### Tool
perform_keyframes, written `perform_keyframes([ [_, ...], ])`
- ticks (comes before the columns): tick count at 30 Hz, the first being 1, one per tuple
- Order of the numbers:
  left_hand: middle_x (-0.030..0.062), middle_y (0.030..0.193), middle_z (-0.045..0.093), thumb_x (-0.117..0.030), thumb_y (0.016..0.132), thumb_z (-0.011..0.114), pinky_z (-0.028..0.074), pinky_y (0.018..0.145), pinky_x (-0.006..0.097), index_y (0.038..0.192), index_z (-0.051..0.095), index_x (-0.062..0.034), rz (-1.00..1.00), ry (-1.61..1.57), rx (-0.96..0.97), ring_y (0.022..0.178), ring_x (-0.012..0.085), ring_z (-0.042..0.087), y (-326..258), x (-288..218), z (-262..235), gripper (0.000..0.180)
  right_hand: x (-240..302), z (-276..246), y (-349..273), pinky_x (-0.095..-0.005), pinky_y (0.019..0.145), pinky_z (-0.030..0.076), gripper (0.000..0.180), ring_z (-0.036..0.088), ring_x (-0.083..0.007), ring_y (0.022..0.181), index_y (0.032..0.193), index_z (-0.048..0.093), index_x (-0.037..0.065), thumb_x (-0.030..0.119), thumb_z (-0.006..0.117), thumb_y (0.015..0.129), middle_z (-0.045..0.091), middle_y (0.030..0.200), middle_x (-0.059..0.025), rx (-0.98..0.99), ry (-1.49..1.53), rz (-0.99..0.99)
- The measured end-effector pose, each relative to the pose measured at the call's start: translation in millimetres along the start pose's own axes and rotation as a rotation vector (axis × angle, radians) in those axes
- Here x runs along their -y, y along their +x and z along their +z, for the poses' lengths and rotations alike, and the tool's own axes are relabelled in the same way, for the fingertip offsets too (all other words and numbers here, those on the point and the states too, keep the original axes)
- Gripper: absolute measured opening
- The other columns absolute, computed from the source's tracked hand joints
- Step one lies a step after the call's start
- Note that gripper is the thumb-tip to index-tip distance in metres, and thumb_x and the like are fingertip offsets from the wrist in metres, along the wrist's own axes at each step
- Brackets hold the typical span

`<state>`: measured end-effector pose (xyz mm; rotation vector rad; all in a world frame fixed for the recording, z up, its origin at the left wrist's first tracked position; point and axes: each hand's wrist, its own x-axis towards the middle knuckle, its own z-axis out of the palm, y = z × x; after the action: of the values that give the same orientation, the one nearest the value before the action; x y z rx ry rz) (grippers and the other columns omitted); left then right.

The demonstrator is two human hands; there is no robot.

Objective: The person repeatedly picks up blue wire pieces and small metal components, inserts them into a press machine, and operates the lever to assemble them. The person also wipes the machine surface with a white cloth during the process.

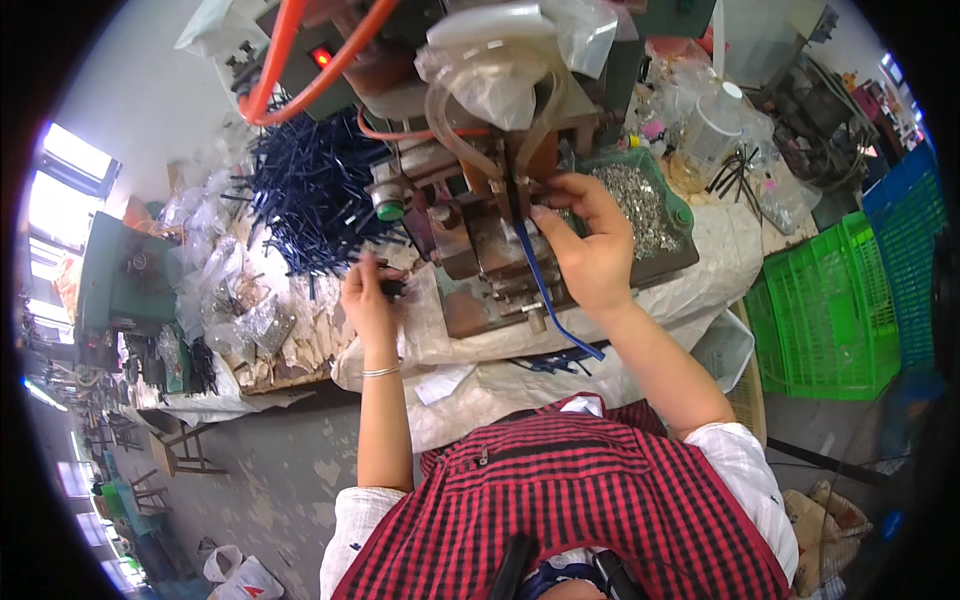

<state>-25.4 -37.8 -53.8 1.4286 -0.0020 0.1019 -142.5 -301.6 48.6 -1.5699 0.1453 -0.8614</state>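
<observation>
Clearly, the right hand [597,245] has its thumb and fingers at the upper end of a blue strip [540,285] in the middle of the machine [475,250], though whether they pinch it I cannot tell, and the strip trails over the machine's front edge toward the front edge of the surface [715,265]. Left of the machine, the blurred left hand [368,298] has bent fingers by a small dark object [393,287], its grip impossible to tell, just in front of the dark blue strip pile [310,190]; metal pieces [643,205] fill a green tray [683,213] near the machine's right edge.
</observation>
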Motion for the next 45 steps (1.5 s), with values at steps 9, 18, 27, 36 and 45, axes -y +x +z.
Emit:
perform_keyframes([
  [9, 0.0171, 0.098, 0.073, 0.004, 0.101, 0.058, 0.059, 0.074, 0.029, 0.113, 0.058, 0.0019, 0.658, -0.126, 0.209, 0.088, 0.0228, 0.073, -67, -142, 63, 0.012, 27, 12, -2, -0.0268, 0.089, 0.053, 0.042, 0.067, -0.0118, 0.096, 0.128, 0.056, -0.004, -0.007, 0.067, 0.088, 0.072, 0.108, -0.0099, 0.054, 0.369, 0.276],
  [18, 0.0082, 0.101, 0.074, -0.008, 0.073, 0.088, 0.046, 0.049, 0.026, 0.097, 0.07, -0.0094, 1.431, 0.569, 0.516, 0.06, 0.0131, 0.063, -90, -117, 118, 0.03, -49, -89, 7, -0.0497, 0.107, 0.044, 0.031, 0.051, -0.0403, 0.135, 0.11, 0.075, 0.008, 0.02, 0.077, 0.081, 0.063, 0.133, -0.0223, 0.059, -1.213, -0.051],
  [27, 0.0097, 0.103, 0.075, -0.011, 0.074, 0.087, 0.047, 0.05, 0.028, 0.098, 0.072, -0.0089, 1.394, 0.585, 0.534, 0.061, 0.0151, 0.063, -90, -112, 114, 0.028, -69, -101, 1, -0.0451, 0.087, 0.05, 0.013, 0.065, -0.0335, 0.109, 0.091, 0.07, 0.007, 0.016, 0.075, 0.082, 0.07, 0.112, -0.0127, -0.026, -1.036, -0.196],
  [36, 0.0111, 0.098, 0.076, -0.004, 0.089, 0.074, 0.051, 0.068, 0.029, 0.097, 0.075, -0.0048, 1.118, 0.649, -0.116, 0.073, 0.0222, 0.065, -88, -123, 17, 0.008, -57, -111, -13, -0.0364, 0.074, 0.053, 0.012, 0.069, -0.0268, 0.08, 0.098, 0.073, 0.005, 0.011, 0.073, 0.088, 0.073, 0.09, -0.0112, -0.211, -0.688, 0.011],
  [45, 0.0075, 0.094, 0.062, -0.009, 0.081, 0.066, 0.047, 0.08, 0.039, 0.085, 0.069, -0.009, 0.962, 1.769, 0.101, 0.096, 0.0273, 0.059, 77, -45, -10, 0.005, -45, -84, 5, -0.0375, 0.078, 0.054, 0.011, 0.07, -0.0298, 0.085, 0.095, 0.078, 0.005, 0.009, 0.075, 0.085, 0.075, 0.091, -0.0131, -0.049, -0.792, -0.105],
])
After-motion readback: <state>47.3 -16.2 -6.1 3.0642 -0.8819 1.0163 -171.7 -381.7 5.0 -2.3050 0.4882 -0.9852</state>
